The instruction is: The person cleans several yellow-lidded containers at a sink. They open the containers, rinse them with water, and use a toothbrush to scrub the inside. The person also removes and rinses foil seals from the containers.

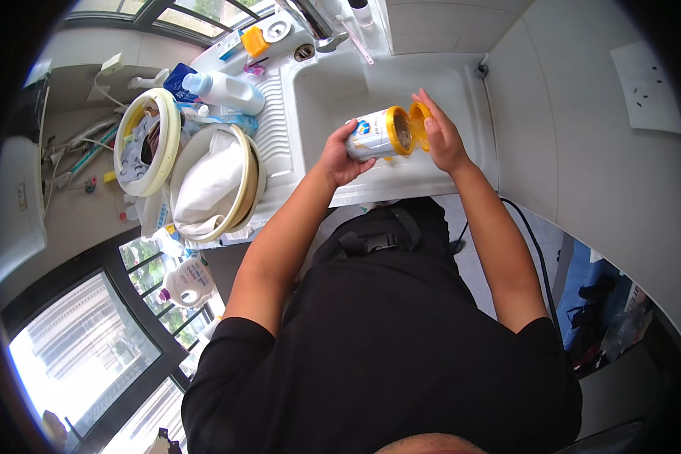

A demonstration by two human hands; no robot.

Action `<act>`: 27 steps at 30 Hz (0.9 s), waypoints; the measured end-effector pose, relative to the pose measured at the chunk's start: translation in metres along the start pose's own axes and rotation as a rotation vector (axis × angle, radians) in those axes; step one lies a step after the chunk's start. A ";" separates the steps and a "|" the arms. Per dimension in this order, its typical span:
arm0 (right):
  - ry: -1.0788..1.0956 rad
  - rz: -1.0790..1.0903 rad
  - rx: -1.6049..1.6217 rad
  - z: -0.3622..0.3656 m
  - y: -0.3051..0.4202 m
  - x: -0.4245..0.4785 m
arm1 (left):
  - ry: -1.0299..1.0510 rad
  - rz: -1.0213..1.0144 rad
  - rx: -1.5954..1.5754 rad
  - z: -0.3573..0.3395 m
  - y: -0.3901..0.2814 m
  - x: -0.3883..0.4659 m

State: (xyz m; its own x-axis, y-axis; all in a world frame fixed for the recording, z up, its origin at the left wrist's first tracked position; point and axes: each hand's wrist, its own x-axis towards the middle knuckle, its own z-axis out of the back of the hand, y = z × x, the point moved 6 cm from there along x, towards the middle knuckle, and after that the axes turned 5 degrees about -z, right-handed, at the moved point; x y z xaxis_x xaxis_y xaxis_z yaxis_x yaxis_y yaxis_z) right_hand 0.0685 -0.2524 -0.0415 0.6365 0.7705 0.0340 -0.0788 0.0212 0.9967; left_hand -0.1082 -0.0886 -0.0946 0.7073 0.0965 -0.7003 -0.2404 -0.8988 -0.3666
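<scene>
My left hand (341, 156) grips a printed metal can (370, 136) by its closed end. The can lies nearly on its side above the white sink basin (340, 91), with its yellow-rimmed mouth (400, 130) turned to the right. A hinged yellow plastic lid (417, 126) stands swung away from the mouth. My right hand (444, 136) is at the lid's outer side, its thumb on the edge and its fingers reaching behind. The inside of the can looks greyish, and its contents cannot be made out.
Left of the ribbed drainboard (273, 119) stand a pail of white cloth (213, 181), another pail with clothes (147, 142) and a white detergent bottle (227, 91). A chrome faucet (315, 22) overhangs the back ledge, near a pink-handled brush (358, 42). A tiled wall (522, 113) bounds the right.
</scene>
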 end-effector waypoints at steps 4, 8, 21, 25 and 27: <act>-0.256 -0.241 0.110 0.015 -0.052 0.017 | -0.031 -0.083 -0.037 0.016 -0.006 0.002; -0.248 -0.380 -0.240 0.017 -0.087 0.029 | -0.137 -0.185 0.071 0.045 -0.015 0.005; -0.226 -0.497 -0.486 0.000 -0.099 0.072 | -0.118 -0.627 0.539 0.015 -0.057 -0.009; -0.294 -0.428 -0.477 0.002 -0.083 0.087 | 0.005 -0.857 0.810 0.004 -0.075 -0.018; -0.358 -0.241 -0.568 0.008 -0.070 0.097 | 0.041 -1.000 1.061 -0.008 -0.084 -0.027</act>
State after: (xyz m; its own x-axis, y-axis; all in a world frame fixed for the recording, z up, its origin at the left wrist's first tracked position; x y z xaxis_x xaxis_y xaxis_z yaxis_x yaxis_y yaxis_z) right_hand 0.1419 -0.1840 -0.1072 0.8916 0.4484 -0.0633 -0.2299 0.5686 0.7898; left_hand -0.1023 -0.0195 -0.0401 0.8840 0.4508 0.1239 -0.0015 0.2677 -0.9635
